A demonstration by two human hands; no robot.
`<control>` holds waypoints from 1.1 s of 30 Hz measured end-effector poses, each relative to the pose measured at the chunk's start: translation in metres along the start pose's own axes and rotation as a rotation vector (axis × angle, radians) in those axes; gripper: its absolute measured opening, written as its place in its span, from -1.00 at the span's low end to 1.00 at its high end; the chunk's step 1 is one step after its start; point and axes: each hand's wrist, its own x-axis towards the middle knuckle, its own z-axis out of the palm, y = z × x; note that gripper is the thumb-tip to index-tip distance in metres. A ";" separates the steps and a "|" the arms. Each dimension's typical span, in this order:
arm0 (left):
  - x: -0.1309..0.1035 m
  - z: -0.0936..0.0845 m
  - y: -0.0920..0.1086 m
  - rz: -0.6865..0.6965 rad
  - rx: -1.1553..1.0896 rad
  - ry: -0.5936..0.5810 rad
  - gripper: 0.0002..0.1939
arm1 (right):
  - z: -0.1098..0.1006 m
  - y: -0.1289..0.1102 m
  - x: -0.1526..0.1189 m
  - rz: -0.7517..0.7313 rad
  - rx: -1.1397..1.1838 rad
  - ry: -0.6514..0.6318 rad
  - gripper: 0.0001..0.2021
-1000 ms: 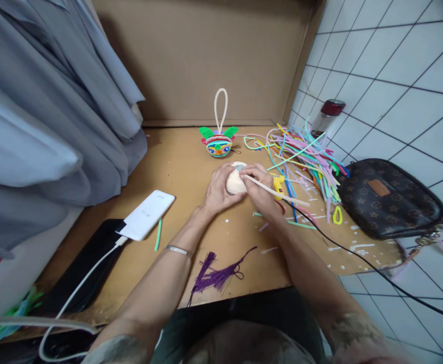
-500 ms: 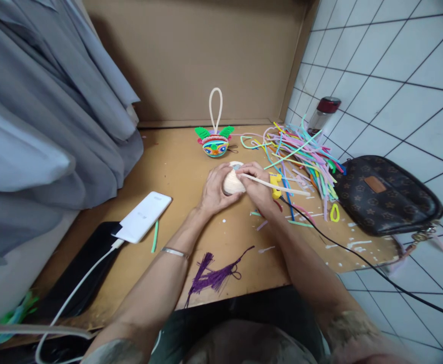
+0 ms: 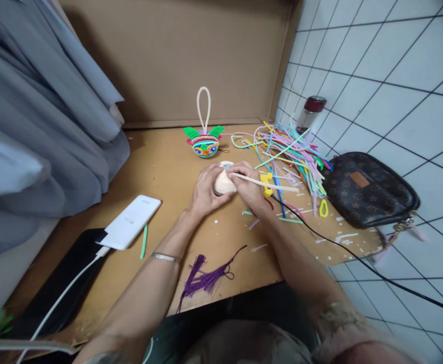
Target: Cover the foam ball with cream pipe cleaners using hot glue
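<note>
Over the middle of the table, my left hand (image 3: 205, 191) is wrapped round the side of a cream ball (image 3: 223, 183), which looks wound with fuzzy strips. A greyish patch shows at the ball's top. My right hand (image 3: 249, 182) pinches a cream pipe cleaner (image 3: 270, 183) against the ball's upper right side. The strip's free end points right, past my wrist. Behind the ball stands a colourful animal-head ornament (image 3: 205, 143) with green ears and a white loop. Two purple tassels (image 3: 206, 280) lie near the front edge.
Loose coloured pipe cleaners (image 3: 292, 151) heap at the right, beside a dark patterned bag (image 3: 373, 189) and a red-capped bottle (image 3: 310, 114). A yellow glue gun (image 3: 266, 183) trails a black cord (image 3: 327, 239) under my right arm. A white power bank (image 3: 132, 222) with a cable lies left.
The whole view has shifted, so things sit slightly further left in the picture. Both hands keep nearly the same hold on the ball and pipe cleaner.
</note>
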 end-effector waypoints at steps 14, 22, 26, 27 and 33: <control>0.002 -0.004 0.000 -0.006 0.088 -0.059 -0.28 | 0.007 0.009 -0.001 0.021 0.004 0.036 -0.93; -0.002 0.005 -0.001 -0.033 0.112 0.007 -0.21 | 0.008 0.005 -0.001 0.025 -0.010 0.010 -0.93; -0.003 0.009 -0.001 -0.047 0.118 0.045 -0.28 | 0.008 0.004 -0.003 0.036 0.019 -0.012 -0.95; -0.003 0.009 -0.001 -0.046 0.111 0.039 -0.28 | 0.008 0.004 -0.004 0.028 0.031 -0.020 -0.94; 0.000 0.004 0.002 -0.080 0.035 0.018 -0.30 | 0.008 0.006 -0.005 -0.001 0.016 0.002 -0.81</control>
